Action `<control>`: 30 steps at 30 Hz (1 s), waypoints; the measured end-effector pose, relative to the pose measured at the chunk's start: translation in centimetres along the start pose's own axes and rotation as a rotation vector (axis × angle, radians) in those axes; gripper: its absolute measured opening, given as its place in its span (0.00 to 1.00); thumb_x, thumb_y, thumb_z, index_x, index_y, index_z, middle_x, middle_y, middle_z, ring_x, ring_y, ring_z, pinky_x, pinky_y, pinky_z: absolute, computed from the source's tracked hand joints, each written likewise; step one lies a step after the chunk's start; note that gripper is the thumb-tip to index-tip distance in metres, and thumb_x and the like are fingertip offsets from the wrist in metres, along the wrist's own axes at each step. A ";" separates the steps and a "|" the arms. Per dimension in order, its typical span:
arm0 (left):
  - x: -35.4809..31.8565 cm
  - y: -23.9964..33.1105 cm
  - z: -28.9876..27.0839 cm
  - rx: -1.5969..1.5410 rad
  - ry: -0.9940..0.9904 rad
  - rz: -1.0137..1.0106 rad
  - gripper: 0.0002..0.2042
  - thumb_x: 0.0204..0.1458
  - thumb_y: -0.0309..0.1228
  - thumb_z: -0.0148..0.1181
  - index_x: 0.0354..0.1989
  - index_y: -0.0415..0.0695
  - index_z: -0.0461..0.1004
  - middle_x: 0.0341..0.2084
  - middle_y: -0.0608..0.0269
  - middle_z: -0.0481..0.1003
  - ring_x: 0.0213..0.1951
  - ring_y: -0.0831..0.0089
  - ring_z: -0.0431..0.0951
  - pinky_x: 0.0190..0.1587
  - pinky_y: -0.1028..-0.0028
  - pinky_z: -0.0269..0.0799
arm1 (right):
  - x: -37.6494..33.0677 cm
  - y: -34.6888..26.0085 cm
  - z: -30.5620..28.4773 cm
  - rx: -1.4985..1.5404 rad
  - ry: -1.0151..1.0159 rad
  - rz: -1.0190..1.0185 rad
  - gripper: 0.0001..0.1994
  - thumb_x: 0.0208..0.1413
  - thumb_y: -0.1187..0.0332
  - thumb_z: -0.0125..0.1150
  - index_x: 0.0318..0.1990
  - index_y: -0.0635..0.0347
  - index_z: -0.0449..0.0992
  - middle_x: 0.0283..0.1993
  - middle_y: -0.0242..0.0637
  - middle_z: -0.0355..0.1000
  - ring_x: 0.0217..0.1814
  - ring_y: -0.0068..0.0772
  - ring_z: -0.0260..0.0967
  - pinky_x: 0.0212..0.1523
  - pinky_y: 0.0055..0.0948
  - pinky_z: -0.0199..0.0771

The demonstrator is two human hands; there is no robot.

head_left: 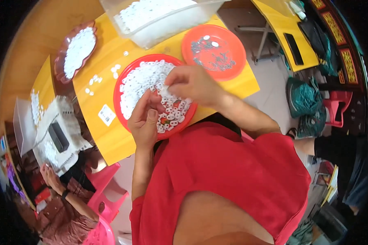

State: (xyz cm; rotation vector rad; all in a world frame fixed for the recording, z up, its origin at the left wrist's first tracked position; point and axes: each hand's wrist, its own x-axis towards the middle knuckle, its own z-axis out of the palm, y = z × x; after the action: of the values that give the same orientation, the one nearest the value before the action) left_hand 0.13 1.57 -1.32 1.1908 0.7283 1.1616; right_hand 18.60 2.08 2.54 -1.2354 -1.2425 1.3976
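Note:
A round red plate [117, 90] heaped with small white oval plastic pieces [145, 79] lies in front of me on the yellow table. Above its near part my left hand [145, 116] is closed, thumb and fingers drawn together. Opposite it, over the plate's right side, my right hand [196, 85] has its fingers curled in a pinch, slightly blurred. What either hand holds is too small or hidden to make out. Close by at the upper right, an orange-red plate [237, 53] carries small thin metal pieces [221, 61] and a few white ovals.
A translucent tub [167, 32] of white pieces stands at the far edge. At left are a scalloped brown dish [61, 61] and loose ovals on the yellow table [110, 141]. Another person's hand [51, 179] works at lower left, by a pink chair [110, 200]. Green bags [304, 98] sit right.

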 end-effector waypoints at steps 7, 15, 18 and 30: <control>-0.1 1.1 -1.0 0.019 0.014 -0.023 0.16 0.49 0.22 0.51 0.48 0.35 0.65 0.35 0.61 0.70 0.35 0.77 0.70 0.38 0.79 0.68 | 1.8 -1.4 -2.6 0.294 0.103 -0.103 0.06 0.44 0.78 0.56 0.33 0.66 0.72 0.25 0.32 0.70 0.23 0.18 0.65 0.25 0.16 0.65; 0.0 1.1 -0.2 0.112 0.077 -0.054 0.12 0.47 0.21 0.54 0.43 0.36 0.69 0.32 0.63 0.71 0.34 0.79 0.70 0.37 0.81 0.68 | -0.1 1.7 -6.0 -0.149 0.471 -0.029 0.06 0.45 0.77 0.56 0.33 0.66 0.73 0.26 0.32 0.71 0.24 0.16 0.64 0.25 0.15 0.64; 0.0 1.0 -0.4 0.114 0.061 -0.089 0.12 0.47 0.21 0.54 0.42 0.36 0.69 0.31 0.63 0.71 0.32 0.80 0.70 0.36 0.81 0.67 | -1.0 4.9 -12.4 -0.357 0.665 0.062 0.05 0.46 0.77 0.55 0.32 0.66 0.74 0.28 0.31 0.71 0.25 0.15 0.64 0.27 0.14 0.64; 0.6 1.7 0.5 0.148 0.047 -0.091 0.12 0.46 0.18 0.54 0.40 0.36 0.71 0.31 0.64 0.71 0.34 0.79 0.70 0.37 0.82 0.67 | -1.1 0.3 -3.8 0.319 0.168 -0.028 0.07 0.47 0.79 0.53 0.36 0.67 0.71 0.25 0.34 0.69 0.23 0.19 0.65 0.24 0.16 0.64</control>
State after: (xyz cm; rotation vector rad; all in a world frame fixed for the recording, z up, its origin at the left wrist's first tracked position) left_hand 0.30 1.88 0.47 1.2438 0.9077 1.0773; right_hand 22.51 1.48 2.29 -1.0840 -0.8794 1.3783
